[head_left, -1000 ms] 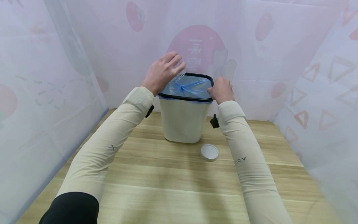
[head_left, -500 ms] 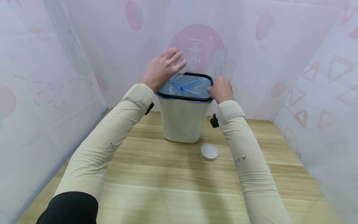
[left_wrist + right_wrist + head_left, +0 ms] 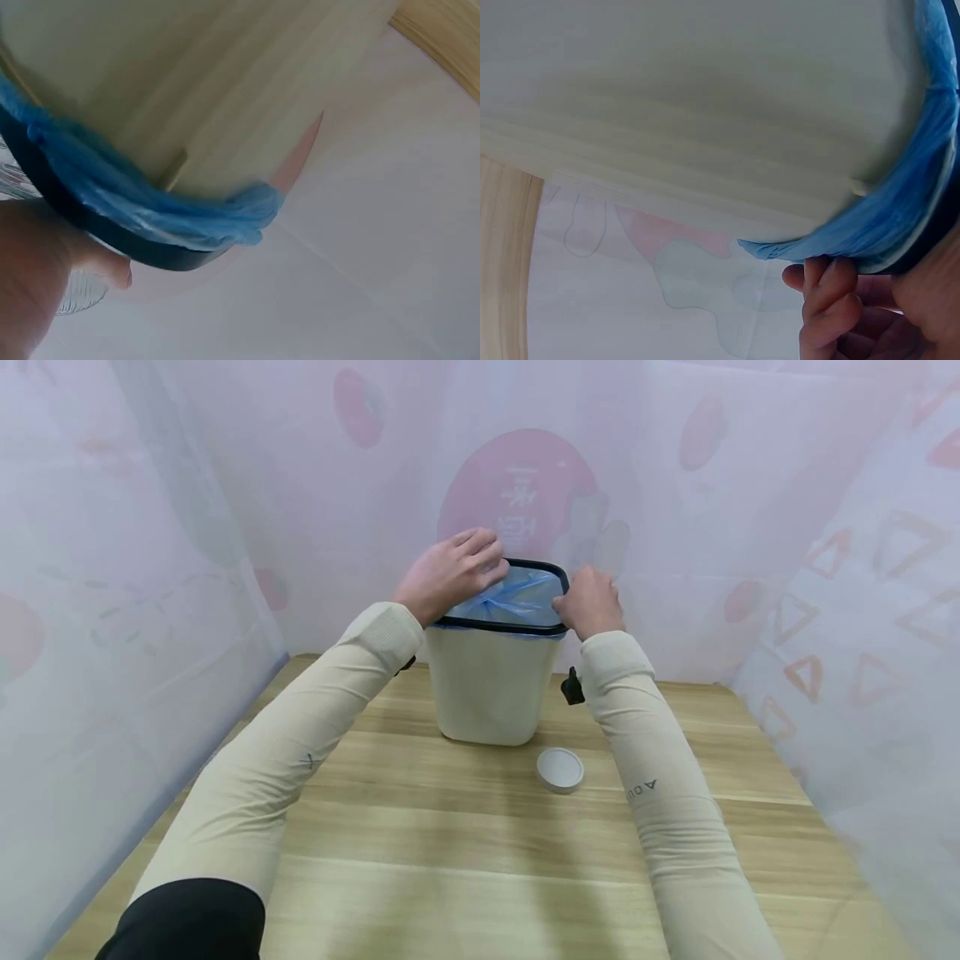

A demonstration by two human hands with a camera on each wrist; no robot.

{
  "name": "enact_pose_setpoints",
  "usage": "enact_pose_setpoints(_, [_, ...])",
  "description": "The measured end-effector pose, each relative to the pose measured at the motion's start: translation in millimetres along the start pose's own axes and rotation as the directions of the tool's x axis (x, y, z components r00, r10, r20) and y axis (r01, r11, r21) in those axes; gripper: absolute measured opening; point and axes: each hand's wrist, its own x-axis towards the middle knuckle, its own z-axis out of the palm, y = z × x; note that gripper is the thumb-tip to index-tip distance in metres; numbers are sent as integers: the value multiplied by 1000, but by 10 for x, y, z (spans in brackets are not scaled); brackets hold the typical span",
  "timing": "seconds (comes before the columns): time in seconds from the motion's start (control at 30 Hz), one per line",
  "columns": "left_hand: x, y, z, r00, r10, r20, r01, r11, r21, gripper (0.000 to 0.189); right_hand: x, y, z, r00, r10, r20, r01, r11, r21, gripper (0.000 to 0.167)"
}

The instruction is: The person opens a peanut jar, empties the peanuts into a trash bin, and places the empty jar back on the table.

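A cream trash bin (image 3: 487, 689) with a black rim (image 3: 498, 627) stands upright on the table, lined with a blue plastic bag (image 3: 525, 597). Over the bin's left side, my left hand (image 3: 461, 572) holds a clear ribbed container (image 3: 82, 295), mostly hidden behind the hand and rim; its exact kind is unclear. Fingers curled, my right hand (image 3: 592, 602) grips the rim on the right; the right wrist view shows its fingers (image 3: 829, 307) just below the folded-over bag edge (image 3: 900, 214). A round white lid (image 3: 560, 768) lies in front of the bin.
The wooden table (image 3: 420, 860) extends toward me in front of the bin. Printed white curtains (image 3: 645, 460) enclose it at the back and both sides.
My left hand has come down with the clear container, closer to the bin's opening and slightly right. My right hand stays at the rim; bin and lid stand as before.
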Motion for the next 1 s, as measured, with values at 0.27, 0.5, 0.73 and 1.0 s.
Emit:
enact_pose_setpoints(0.27, [1, -66, -72, 987, -159, 19, 160, 976, -150, 43, 2, -4, -18, 1000, 13, -2, -13, 1000, -4, 24])
enact_pose_setpoints(0.5, [-52, -86, -76, 964, -266, 15, 259, 919, -298, 48, 11, -18, -15, 1000, 8, 8, -8, 1000, 5, 25])
enact_pose_setpoints(0.73, [-64, -85, -82, 944, -329, 25, 310, 859, -407, 58, -8, -27, -2, 1000, 5, 0, -5, 1000, -3, 25])
enact_pose_setpoints(1.0, [-78, -114, -58, 920, -392, 14, 357, 821, -446, 62, -13, -30, -2, 1000, 9, -6, -9, 1000, 0, 24])
